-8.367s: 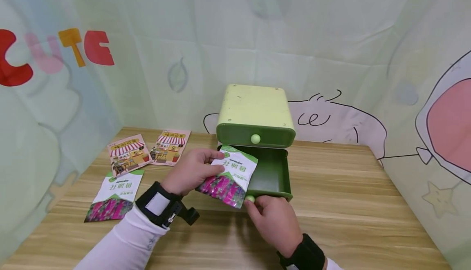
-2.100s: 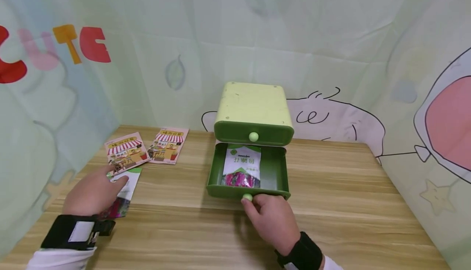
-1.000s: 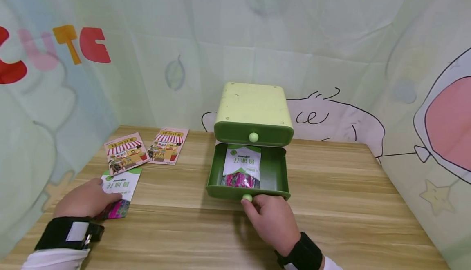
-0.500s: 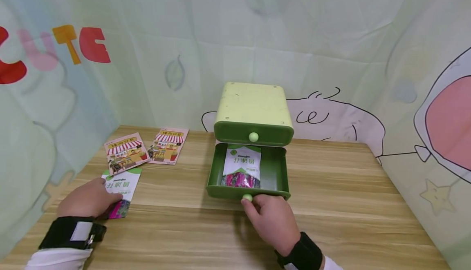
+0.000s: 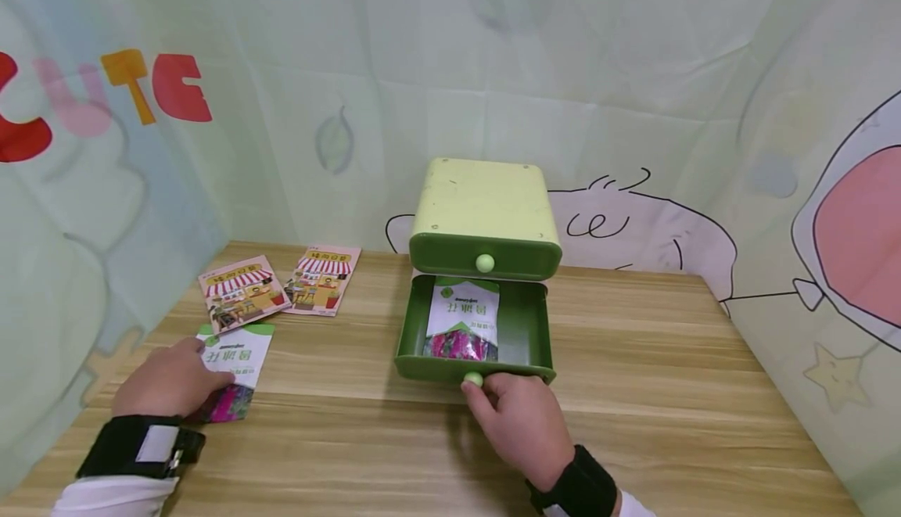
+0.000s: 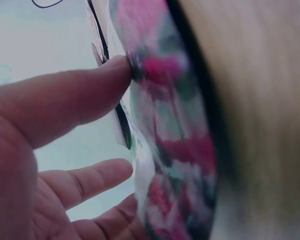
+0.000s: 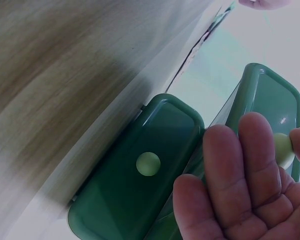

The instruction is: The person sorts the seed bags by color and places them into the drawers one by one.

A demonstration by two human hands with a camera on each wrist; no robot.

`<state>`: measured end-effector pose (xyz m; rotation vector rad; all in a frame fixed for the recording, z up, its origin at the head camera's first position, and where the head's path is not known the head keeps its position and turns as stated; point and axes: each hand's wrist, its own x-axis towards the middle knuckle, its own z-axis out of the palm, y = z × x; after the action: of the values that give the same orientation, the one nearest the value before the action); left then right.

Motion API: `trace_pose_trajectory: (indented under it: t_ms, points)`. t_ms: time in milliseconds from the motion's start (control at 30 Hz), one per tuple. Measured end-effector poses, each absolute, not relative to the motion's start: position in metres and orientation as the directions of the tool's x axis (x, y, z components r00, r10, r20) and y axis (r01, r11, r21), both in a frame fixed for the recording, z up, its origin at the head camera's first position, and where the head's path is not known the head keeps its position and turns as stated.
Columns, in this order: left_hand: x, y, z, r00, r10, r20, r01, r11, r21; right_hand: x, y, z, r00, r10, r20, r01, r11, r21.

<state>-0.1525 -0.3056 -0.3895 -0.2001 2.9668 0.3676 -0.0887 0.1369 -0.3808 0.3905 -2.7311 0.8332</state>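
Observation:
My left hand (image 5: 165,380) pinches the lower part of a white and green flower-printed packet (image 5: 228,360) lying on the table at the left. The left wrist view shows my thumb (image 6: 107,75) on the printed pink flowers of that packet, which bows slightly. A light green knob (image 5: 473,378) on the pulled-out drawer (image 5: 524,333) is held by my right hand (image 5: 524,427), with the thumb on it in the right wrist view. Inside the drawer, against its left side, lies a matching flower-printed packet (image 5: 462,320).
The drawer sits in a pale yellow cabinet (image 5: 486,196) near the back wall, under a closed drawer front (image 5: 450,255). Another closed drawer front (image 7: 125,195) shows in the right wrist view. Two pink shop-printed packets (image 5: 242,290) lie behind my left hand, one overlapping the flower-printed packet.
One flower-printed packet has gone from my left hand into the drawer. My left hand has moved left to the other one, which has just slid slightly. My right hand stays at the knob.

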Motion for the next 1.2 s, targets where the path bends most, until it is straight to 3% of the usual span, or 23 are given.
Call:
trace_pose_trajectory:
  t_ms: [267, 500, 1200]
  points:
    - [-0.153, -0.312, -0.392, -0.988, -0.084, -0.127, -0.122, 0.935, 0.332, -0.088, 0.136, -0.381, -0.936, -0.17, 0.308, -0.315, 0.794, -0.52]
    - [-0.154, -0.316, -0.389, -0.991, -0.063, -0.122, -0.099, 0.944, 0.316, -0.088, 0.137, -0.381, -0.936, -0.166, 0.31, -0.312, 0.799, -0.514]
    - [-0.145, -0.323, -0.368, -0.995, -0.008, -0.095, -0.051, 0.888, 0.457, -0.089, 0.137, -0.382, -0.933, -0.174, 0.316, -0.322, 0.796, -0.512]
